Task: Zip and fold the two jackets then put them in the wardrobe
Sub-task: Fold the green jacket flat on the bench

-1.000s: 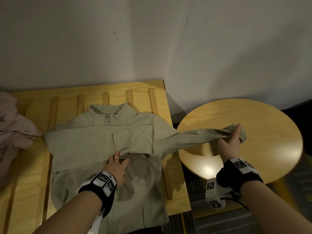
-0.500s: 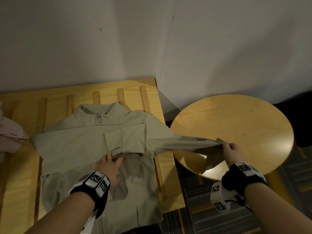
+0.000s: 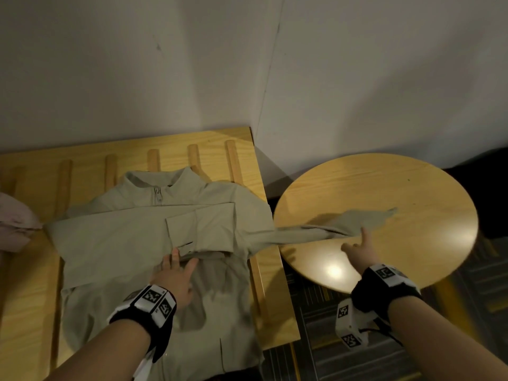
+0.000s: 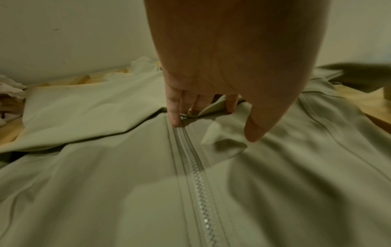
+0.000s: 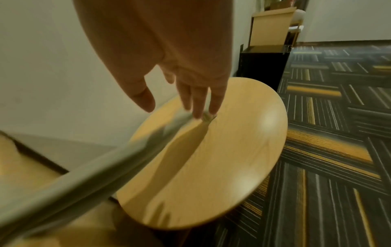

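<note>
L hand [image 3: 173, 273] flat, fingers spread; R hand [image 3: 360, 250] open, fingers extended.

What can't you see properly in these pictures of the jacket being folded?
- Bottom hem of the green jacket: cut off by the lower edge of the head view.
- Pink jacket: mostly cut off by the left edge of the head view.
- Sleeve end on the round table: blurred in head and right wrist views, so whether the right hand has a grip on it is unclear.
- Left hand fingertips: tucked under the folded sleeve.
- Wardrobe: not in any view.
</note>
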Tool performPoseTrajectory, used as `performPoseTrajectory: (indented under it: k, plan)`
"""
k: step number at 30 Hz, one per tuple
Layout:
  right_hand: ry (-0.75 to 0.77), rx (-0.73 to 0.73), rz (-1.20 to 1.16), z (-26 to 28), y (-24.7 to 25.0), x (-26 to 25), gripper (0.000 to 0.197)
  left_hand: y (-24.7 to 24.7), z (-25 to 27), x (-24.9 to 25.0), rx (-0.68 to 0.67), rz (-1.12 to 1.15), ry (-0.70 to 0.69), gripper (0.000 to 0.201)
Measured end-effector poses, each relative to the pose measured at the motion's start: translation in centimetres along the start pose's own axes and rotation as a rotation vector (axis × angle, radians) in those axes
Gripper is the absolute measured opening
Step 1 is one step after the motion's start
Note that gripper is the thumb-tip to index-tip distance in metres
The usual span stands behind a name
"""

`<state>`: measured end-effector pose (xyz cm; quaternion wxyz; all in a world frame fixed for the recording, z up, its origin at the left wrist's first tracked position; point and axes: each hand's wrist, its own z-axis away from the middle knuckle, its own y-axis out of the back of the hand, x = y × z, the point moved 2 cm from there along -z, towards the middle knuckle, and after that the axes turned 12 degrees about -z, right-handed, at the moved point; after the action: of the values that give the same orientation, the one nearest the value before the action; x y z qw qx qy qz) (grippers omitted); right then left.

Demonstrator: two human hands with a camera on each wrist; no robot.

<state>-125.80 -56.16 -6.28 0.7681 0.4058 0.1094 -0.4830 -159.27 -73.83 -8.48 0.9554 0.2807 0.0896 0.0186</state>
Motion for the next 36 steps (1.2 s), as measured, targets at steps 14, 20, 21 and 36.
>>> performPoseTrajectory:
  k: [14,20,21,36]
  plan:
    - [0.274,-0.447,0.305,4.6,-10.6,0.9,0.028,0.1,-0.3,-0.1,-0.035,0.005,-0.017,0.077]
    - [0.084,-0.488,0.213,4.6,-13.7,0.7,0.039,-0.1,-0.3,-0.1,-0.025,0.028,-0.017,0.077]
    - [0.087,-0.479,0.195,4.5,-14.0,0.6,0.037,-0.1,-0.3,-0.1,-0.025,0.033,-0.018,0.077]
    - [-0.024,-0.224,-0.41,1.3,-15.8,-1.2,0.02,-0.1,-0.3,-0.1,-0.033,0.026,-0.026,0.08]
